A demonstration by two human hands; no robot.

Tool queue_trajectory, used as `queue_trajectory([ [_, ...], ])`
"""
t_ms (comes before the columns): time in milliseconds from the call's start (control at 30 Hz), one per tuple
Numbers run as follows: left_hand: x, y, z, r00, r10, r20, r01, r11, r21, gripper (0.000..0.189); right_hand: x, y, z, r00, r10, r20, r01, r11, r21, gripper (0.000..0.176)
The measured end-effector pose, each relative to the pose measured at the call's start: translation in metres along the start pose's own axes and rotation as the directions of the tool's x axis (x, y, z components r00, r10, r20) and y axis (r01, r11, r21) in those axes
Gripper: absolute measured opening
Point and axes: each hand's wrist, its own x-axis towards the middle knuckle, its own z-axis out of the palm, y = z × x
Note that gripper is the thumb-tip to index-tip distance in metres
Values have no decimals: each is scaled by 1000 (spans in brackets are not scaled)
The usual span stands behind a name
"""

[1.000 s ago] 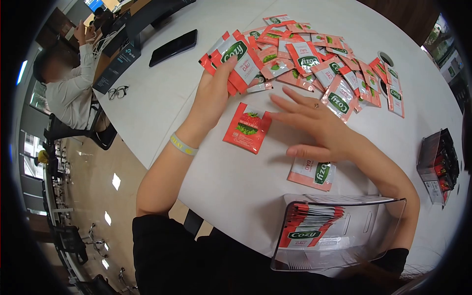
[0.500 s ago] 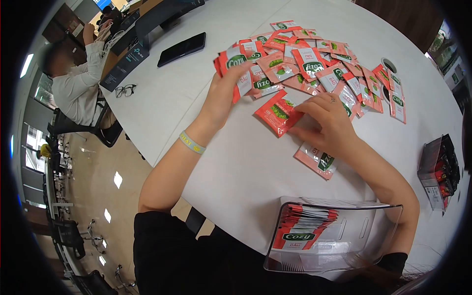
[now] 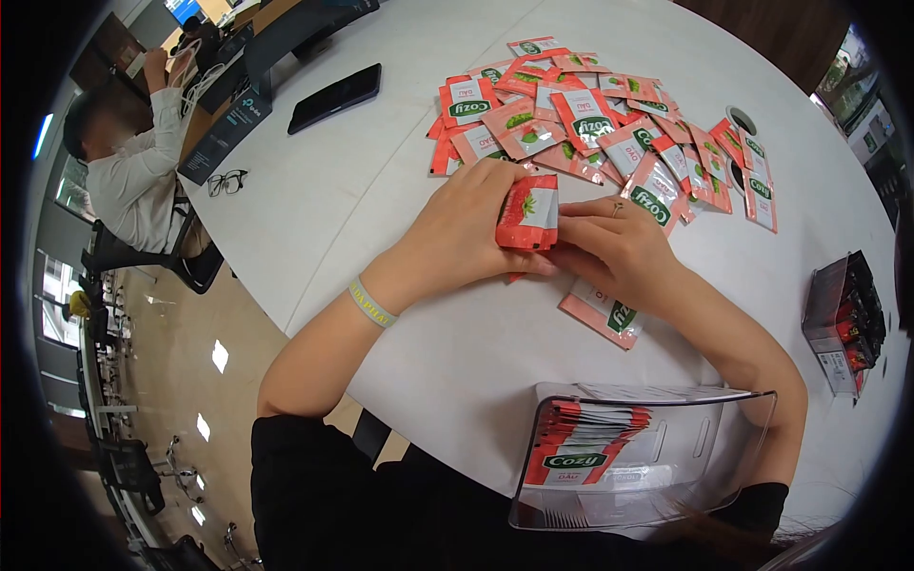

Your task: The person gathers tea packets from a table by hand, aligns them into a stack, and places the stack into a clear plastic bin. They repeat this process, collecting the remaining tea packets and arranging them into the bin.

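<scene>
My left hand is closed around a small stack of red strawberry tea sachets, held low over the table. My right hand meets the stack's right side, its thumb and fingers pinched on a sachet mostly hidden between the hands. A red corner shows below my left thumb. Under my right hand lies a loose pink Cozy sachet, partly covered. Beyond both hands spreads a heap of red and pink Cozy sachets. Close to my body, a clear plastic box holds a row of upright red sachets.
At the right stands another clear box with dark packets. A black phone, glasses and a dark carton lie to the left. A person in a white shirt sits there. Round table holes are near the heap.
My left hand has brought its stack right and down from the heap to my right hand. The red sachet on the table is now mostly hidden behind the hands.
</scene>
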Motion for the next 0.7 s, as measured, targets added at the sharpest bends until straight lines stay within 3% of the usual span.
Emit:
queue_trajectory([
  [100,0,2,-3,999,3,50,0,998,-56,87,0,1,0,998,-66,-17,66,997,-31,19],
  [267,-1,4,-7,989,96,113,-89,994,-64,69,-4,1,2,996,-79,-34,79,997,-21,15],
  [433,-6,6,-6,987,139,80,-134,989,-58,57,3,2,-6,995,-68,-80,63,997,-52,19],
  [533,-7,3,-4,994,106,40,-104,993,-52,51,6,9,-10,991,8,-135,-32,984,-176,23],
  [600,-6,1,-3,996,90,2,-90,995,-51,49,2,18,-10,981,174,-88,-188,965,-185,28],
  [700,-3,-2,-5,994,89,-57,-90,995,-31,41,2,23,-12,973,223,-55,-230,938,-261,33],
])
